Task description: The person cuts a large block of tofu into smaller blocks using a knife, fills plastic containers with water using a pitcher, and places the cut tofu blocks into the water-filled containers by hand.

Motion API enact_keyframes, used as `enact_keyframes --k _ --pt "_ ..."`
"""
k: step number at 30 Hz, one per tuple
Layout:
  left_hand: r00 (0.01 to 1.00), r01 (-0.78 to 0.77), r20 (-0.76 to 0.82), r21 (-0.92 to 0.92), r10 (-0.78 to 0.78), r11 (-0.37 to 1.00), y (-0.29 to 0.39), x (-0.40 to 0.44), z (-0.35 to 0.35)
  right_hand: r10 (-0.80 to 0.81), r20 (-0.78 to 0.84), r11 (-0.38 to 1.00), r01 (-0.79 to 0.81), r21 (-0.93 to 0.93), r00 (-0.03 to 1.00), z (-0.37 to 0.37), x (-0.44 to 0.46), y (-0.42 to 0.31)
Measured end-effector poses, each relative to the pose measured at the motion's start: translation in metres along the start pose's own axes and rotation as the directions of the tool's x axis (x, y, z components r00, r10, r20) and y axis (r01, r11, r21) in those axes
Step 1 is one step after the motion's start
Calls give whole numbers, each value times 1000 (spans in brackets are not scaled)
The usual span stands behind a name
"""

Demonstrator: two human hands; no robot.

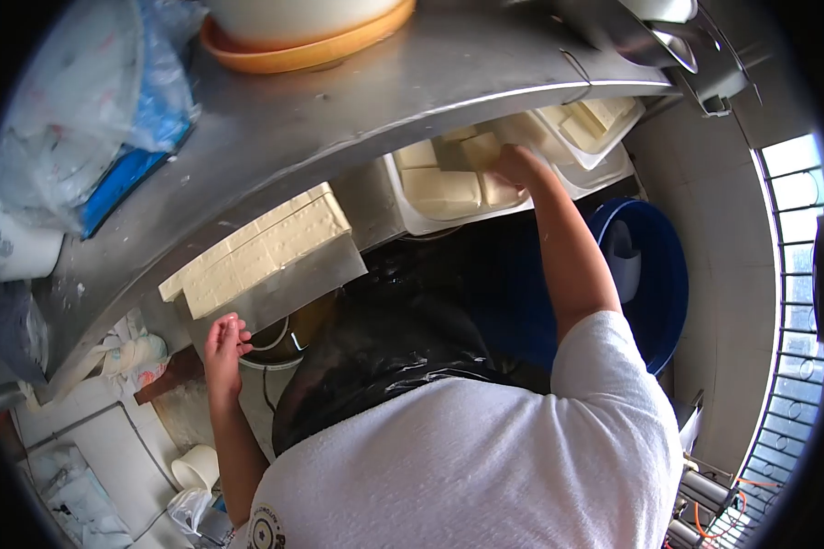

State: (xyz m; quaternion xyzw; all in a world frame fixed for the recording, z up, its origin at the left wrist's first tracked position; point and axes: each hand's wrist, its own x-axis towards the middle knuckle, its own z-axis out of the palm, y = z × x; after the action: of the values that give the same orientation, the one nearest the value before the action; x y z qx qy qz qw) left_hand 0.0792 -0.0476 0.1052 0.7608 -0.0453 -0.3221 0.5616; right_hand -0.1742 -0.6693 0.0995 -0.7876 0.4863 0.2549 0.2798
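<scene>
My right hand (515, 166) reaches into a white tub (398, 194) of pale tofu blocks (441, 190), under the edge of the metal counter. Its fingers curl against one tofu block (482, 150) and are partly hidden. Lower down at the left, my left hand (226, 342) holds nothing, with its fingers loosely bent and apart. Just above it, a slab of tofu (267, 247), marked off in blocks, lies on a metal sheet (316, 277); the hand appears apart from it.
Another white tub (613, 137) with tofu stands at the right. A blue barrel (676, 274) is beside my right arm. On the metal counter (339, 110) are an orange-rimmed pot (311, 57) and plastic-wrapped items (73, 119). A barred window (792, 265) is at far right.
</scene>
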Motion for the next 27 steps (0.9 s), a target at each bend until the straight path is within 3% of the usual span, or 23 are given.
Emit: enact_keyframes --k 1,2,3,5,6,7,9,12,13,15,17,19,20,21,22,23,27 --pt "998 20 -67 23 -18 1000 -6 5 -11 -13 4 1000 13 -7 1000 6 8 4" --pt "996 22 -82 21 -20 1000 -14 15 -27 -168 -311 986 166 -32 936 20 23 13" --pt "986 6 -168 32 -1 999 -23 28 -46 -301 -585 948 302 -99 753 30 33 14" --pt "937 -35 -345 47 49 998 -18 38 -64 -288 -543 943 331 -20 789 34 35 -4" --pt "932 -33 -359 47 48 998 -19 45 -75 -264 -504 939 339 62 822 34 38 -12" --pt "913 -44 -403 40 57 998 -21 53 -90 -250 -525 965 251 -70 814 38 53 -20" --pt "882 -32 -469 52 53 998 -21 64 -110 -204 -542 972 234 -14 815 40 51 -27" --pt "860 -34 -508 45 52 998 -23 74 -128 -361 -517 852 500 157 776 38 71 -12" --pt "854 -29 -519 41 46 999 -29 80 -136 -258 -590 848 471 241 765 47 94 2" --pt "867 -22 -493 106 71 994 -52 95 -154 -283 -474 872 429 235 834 50 133 18" --pt "854 -34 -495 256 161 966 -57 106 -153 -321 -283 925 364 112 904 61 212 46" --pt "843 25 -494 431 212 902 -59 119 -144 -286 -376 829 425 364 881 43 103 -1" --pt "830 92 -478 624 286 776 -59 128 -140 -275 -397 808 435 398 876 41 99 -7" --pt "834 145 -484 656 265 741 -51 131 -127 -290 -391 805 444 394 873 39 89 -19" --pt "890 88 -407 596 206 798 -79 161 -133 -261 -370 808 411 422 892 36 76 -28" --pt "894 228 -443 578 67 784 -72 167 -120 -226 -349 811 375 450 909 36 66 -34" --pt "911 266 -411 638 28 722 -31 147 -49 -95 -395 749 327 576 914 45 46 -54"
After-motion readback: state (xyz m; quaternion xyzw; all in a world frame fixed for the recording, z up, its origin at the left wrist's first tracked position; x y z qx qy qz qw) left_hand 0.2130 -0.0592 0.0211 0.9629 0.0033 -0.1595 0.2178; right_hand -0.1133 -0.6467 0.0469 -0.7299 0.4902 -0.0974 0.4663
